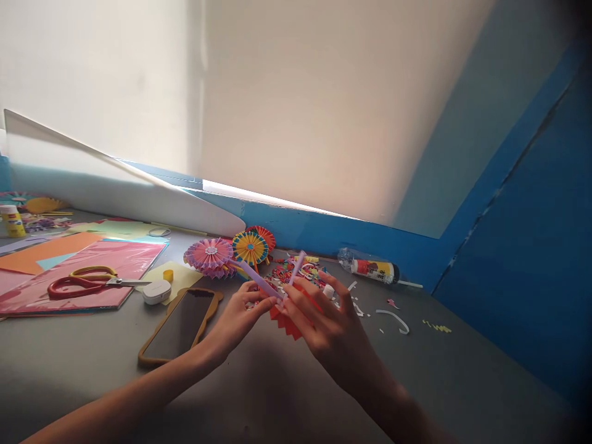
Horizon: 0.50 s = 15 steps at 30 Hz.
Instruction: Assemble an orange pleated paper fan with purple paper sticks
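Note:
My left hand [247, 311] pinches a purple paper strip [259, 279] near the middle of the view. The strip is bent into a V, and its other arm rises between my two hands. My right hand [324, 314] has its thumb and fingers closed at the bend of the same strip, with its outer fingers raised. An orange-red pleated paper piece [287, 324] with a zigzag edge hangs under my right hand, mostly hidden by its fingers. Whether the strip is joined to the pleated piece, I cannot tell.
Left lie a phone [185, 324], red-and-yellow scissors [87, 282], a white case [156, 292] and coloured paper packs [134, 271]. Behind stand pleated rosettes [210, 256], paper scraps [296, 266] and a glue bottle [374, 270] against the blue wall. A glue stick [13, 222] stands far left.

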{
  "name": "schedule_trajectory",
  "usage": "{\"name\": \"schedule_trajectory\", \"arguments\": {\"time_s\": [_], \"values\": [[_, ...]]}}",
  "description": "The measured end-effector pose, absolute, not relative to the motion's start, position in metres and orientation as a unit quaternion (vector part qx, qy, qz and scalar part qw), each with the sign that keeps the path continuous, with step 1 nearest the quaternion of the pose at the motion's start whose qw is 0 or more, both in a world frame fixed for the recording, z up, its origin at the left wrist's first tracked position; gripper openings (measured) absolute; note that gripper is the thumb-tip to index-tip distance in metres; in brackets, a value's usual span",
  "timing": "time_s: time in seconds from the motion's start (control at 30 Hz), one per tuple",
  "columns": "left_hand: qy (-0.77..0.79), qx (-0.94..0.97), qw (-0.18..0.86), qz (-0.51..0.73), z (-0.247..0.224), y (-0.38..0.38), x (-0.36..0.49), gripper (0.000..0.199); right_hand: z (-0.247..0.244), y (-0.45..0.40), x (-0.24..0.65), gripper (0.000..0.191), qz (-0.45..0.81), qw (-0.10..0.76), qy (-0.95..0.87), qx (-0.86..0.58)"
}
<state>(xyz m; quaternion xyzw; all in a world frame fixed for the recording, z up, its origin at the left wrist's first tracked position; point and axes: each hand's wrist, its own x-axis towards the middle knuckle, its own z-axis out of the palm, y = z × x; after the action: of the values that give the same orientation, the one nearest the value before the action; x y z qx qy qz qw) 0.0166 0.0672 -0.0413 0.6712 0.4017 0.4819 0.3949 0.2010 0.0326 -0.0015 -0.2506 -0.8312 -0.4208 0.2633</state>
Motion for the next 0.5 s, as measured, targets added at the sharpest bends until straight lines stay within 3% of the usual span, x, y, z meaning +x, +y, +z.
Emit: {"name": "schedule_trajectory", "arguments": {"time_s": [0.23,0.5], "values": [[0.363,0.537,0.606,0.462,-0.043,0.057,0.016,0.028,-0.011,0.044,0.202,0.026,-0.355,0.277,-0.851,-0.269],[0.349,0.505,0.635,0.469,-0.047,0.056,0.017,0.026,-0.018,0.048,0.203,0.025,-0.324,0.304,-0.851,-0.280]]}}
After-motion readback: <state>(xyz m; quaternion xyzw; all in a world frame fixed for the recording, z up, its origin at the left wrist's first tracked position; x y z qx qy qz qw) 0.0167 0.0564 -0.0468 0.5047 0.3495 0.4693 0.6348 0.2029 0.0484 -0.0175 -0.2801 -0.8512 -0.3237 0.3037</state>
